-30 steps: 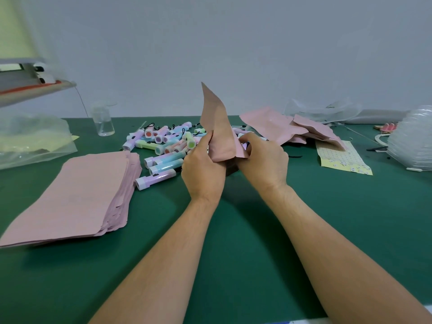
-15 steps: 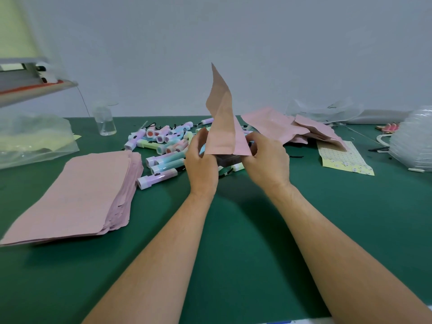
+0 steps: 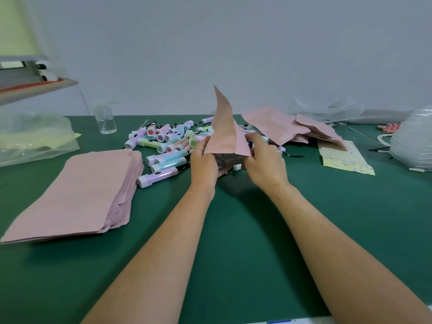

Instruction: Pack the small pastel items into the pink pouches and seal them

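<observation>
Holding one pink pouch [image 3: 224, 132] on end, the person has both hands at the middle of the table [image 3: 233, 230], just in front of the pastel items [image 3: 168, 141].

- Left hand [image 3: 203, 162]: fingers curled round the pouch's lower left edge, gripping it.
- Right hand [image 3: 264, 162]: pinches the lower right corner of the same pouch.
- Pouch: pointed top corner up, lower end spread between the two hands. There is a grey shadowed gap under its mouth, possibly an item there, but the view is too poor to confirm.
- Pastel items: short tubes in lilac, blue, green and pink with white ends and black cords, in a loose heap toward the far edge, left of centre. One lilac tube [image 3: 156, 180] lies nearest, just beside the flat stack.
- Stack of flat pink pouches [image 3: 77, 192]: near the left edge, edges fanned slightly.
- Puffy pink pouches [image 3: 275, 127]: heaped toward the far edge, right of centre, well apart from the flat stack.
- Yellow patterned sheet [image 3: 343, 157]: lies flat toward the right edge, its far end tucked under one puffy pouch.
- Clear bottle [image 3: 106, 120]: upright at the far edge, left of the heap.
- Clear plastic bag [image 3: 32, 136]: far left corner.
- Clear plastic stack [image 3: 413, 141]: right edge.
</observation>
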The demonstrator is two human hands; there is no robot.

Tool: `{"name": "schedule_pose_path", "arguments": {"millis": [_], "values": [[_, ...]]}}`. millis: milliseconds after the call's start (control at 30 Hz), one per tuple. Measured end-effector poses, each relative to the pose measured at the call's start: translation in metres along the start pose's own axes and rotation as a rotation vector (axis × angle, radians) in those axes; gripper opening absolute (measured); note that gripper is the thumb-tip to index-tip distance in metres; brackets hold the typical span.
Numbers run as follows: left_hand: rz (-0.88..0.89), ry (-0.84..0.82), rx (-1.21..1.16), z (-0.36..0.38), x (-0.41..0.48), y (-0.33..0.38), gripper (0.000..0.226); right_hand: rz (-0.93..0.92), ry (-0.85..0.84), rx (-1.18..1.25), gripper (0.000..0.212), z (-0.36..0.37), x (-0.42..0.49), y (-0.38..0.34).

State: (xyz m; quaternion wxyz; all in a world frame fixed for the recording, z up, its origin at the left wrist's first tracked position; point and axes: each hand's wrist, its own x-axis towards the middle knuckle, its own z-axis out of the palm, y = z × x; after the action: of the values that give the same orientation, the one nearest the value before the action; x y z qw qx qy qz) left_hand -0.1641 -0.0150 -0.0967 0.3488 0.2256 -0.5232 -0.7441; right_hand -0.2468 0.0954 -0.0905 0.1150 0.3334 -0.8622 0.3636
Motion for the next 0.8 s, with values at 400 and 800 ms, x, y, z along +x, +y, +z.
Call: {"name": "schedule_pose_path", "arguments": {"millis": [400, 800], "values": [[0.277, 0.162, 0.175, -0.005, 0.0, -0.003, 0.039, -0.301, 0.035, 0.056, 0.049, -0.007, 0.005, 0.029], [0.137, 0.24, 0.104, -0.011, 0.012, -0.01, 0.021, -0.277, -0.279, -0.459, 0.032, 0.011, 0.019, 0.053]]}}
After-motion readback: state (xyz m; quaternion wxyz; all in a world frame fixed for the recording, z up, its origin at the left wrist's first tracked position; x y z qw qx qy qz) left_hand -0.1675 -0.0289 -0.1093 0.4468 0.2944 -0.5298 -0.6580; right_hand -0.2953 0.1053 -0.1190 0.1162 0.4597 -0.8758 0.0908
